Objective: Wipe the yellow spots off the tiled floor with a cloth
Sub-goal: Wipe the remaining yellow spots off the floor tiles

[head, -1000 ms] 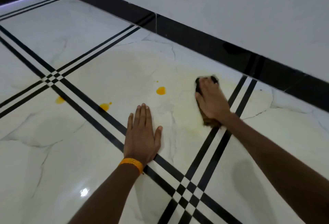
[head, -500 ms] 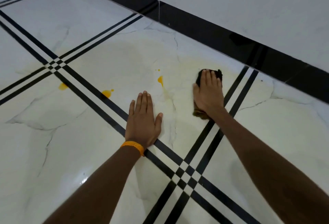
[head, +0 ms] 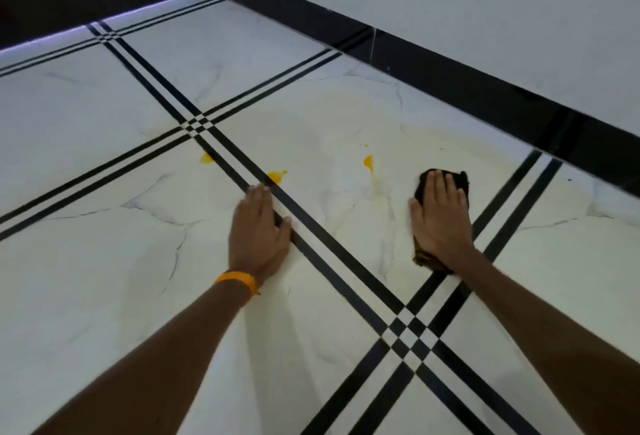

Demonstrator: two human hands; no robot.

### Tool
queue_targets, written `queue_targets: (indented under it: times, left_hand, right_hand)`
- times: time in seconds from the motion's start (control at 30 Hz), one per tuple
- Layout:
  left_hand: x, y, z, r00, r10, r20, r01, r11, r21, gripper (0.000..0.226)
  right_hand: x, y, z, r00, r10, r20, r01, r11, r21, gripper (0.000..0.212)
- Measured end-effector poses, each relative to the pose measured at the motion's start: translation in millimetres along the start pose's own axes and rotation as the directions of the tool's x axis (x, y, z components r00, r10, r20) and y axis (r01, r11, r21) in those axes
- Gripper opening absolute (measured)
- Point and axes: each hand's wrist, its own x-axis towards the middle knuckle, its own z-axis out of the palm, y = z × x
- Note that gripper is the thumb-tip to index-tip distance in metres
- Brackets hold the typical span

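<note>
My right hand (head: 440, 220) lies flat on a dark cloth (head: 424, 182), pressing it to the white marble tile (head: 329, 123). The cloth shows past my fingertips and at my wrist. A smeared yellow spot (head: 369, 162) sits just left of the cloth, with a pale yellow streak trailing toward me. Another yellow spot (head: 275, 176) lies on the black stripe right by my left fingertips. A third yellow spot (head: 206, 158) is farther left. My left hand (head: 259, 234), with an orange wristband, rests flat on the floor, fingers together, holding nothing.
Black double stripes (head: 346, 254) cross the floor and meet at a checkered joint (head: 410, 334) near me. A black skirting (head: 450, 78) under a white wall (head: 450, 2) runs along the far right. A dark area lies at the top left.
The yellow spot beside the cloth was round and is now smeared into a streak. My right hand with the cloth drew back toward me; my left hand now rests across the black stripe.
</note>
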Motion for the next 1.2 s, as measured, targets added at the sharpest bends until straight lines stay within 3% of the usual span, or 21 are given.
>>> queue_targets:
  times: [0.17,0.23,0.33,0.4,0.47,0.5,0.57,0.63,0.67,0.73,0.8,0.87,0.93,0.97,1.03,1.1,1.13,1.2]
  left_hand:
    - [2.8,-46.7,-0.3,0.987,-0.156,0.026,0.152,0.982,0.109,0.079]
    - [3.4,-45.4,0.5,0.988,-0.153,0.018,0.149,0.979,0.136,0.080]
    - [0.7,-44.5,-0.3,0.989,-0.148,0.011,0.144,0.978,0.149,0.081]
    - [2.5,-46.3,1.5,0.989,-0.144,0.021,0.139,0.979,0.148,0.083]
    - [2.4,-46.6,1.5,0.990,-0.138,0.024,0.133,0.981,0.138,0.083]
    - [2.7,-46.3,1.0,0.990,-0.138,0.027,0.133,0.982,0.135,0.083]
    - [4.0,-45.9,1.6,0.990,-0.136,0.031,0.130,0.982,0.139,0.083]
    - [4.1,-46.5,0.9,0.987,-0.154,0.042,0.147,0.978,0.146,0.083]
    - [4.3,-45.5,1.2,0.987,-0.152,0.043,0.144,0.978,0.151,0.082]
    - [3.6,-44.3,1.6,0.987,-0.151,0.047,0.142,0.977,0.157,0.082]
    - [4.5,-45.7,2.7,0.988,-0.146,0.045,0.137,0.978,0.158,0.081]
    - [4.9,-47.8,2.4,0.988,-0.145,0.052,0.136,0.979,0.150,0.081]
    - [4.3,-47.2,2.6,0.988,-0.144,0.052,0.135,0.981,0.140,0.082]
    - [3.9,-46.7,0.6,0.988,-0.145,0.052,0.137,0.982,0.132,0.082]
    - [3.5,-44.8,0.5,0.989,-0.140,0.051,0.133,0.983,0.127,0.082]
    - [4.9,-46.9,0.3,0.988,-0.146,0.045,0.139,0.981,0.133,0.082]
    - [5.2,-47.0,-0.4,0.986,-0.158,0.053,0.150,0.980,0.130,0.082]
    - [3.7,-42.8,-4.2,0.985,-0.158,0.069,0.154,0.986,0.058,0.080]
  right_hand:
    - [7.5,-61.4,8.6,0.942,-0.330,0.061,0.329,0.944,0.022,0.074]
    - [39.7,-58.0,11.1,0.958,-0.285,0.040,0.285,0.959,-0.003,0.075]
    - [92.4,-49.6,13.1,0.999,-0.021,-0.039,0.020,0.999,-0.029,0.071]
    - [113.2,-82.3,15.6,0.998,0.048,-0.039,-0.048,0.999,0.007,0.064]
    - [105.9,-129.6,21.7,0.996,-0.069,-0.050,0.071,0.996,0.049,0.065]
    - [89.7,-147.5,24.9,0.980,-0.195,-0.036,0.197,0.979,0.055,0.068]
    - [48.2,-150.2,29.8,0.886,-0.463,0.034,0.461,0.886,0.050,0.069]
    - [33.1,-125.7,25.8,0.824,-0.561,0.082,0.555,0.828,0.082,0.068]
    - [42.5,-113.0,23.9,0.862,-0.503,0.059,0.499,0.864,0.064,0.068]
    - [85.3,-104.6,20.4,0.968,-0.252,0.021,0.251,0.967,0.038,0.069]
    - [112.7,-133.0,21.5,0.994,-0.110,-0.011,0.110,0.994,-0.003,0.067]
    - [94.6,-174.0,25.6,0.960,-0.280,0.014,0.279,0.960,0.027,0.071]
    - [49.5,-175.0,29.7,0.838,-0.541,0.074,0.537,0.841,0.066,0.071]
    - [32.0,-161.1,25.9,0.795,-0.599,0.092,0.592,0.800,0.095,0.070]
    - [32.1,-129.3,21.8,0.860,-0.510,0.028,0.506,0.858,0.088,0.070]
    - [57.8,-130.6,21.0,0.968,-0.252,0.001,0.251,0.967,0.043,0.073]
    - [66.1,-146.7,23.9,0.977,-0.214,0.012,0.213,0.976,0.035,0.076]
    - [57.9,-187.1,32.3,0.943,-0.332,0.029,0.330,0.942,0.064,0.078]
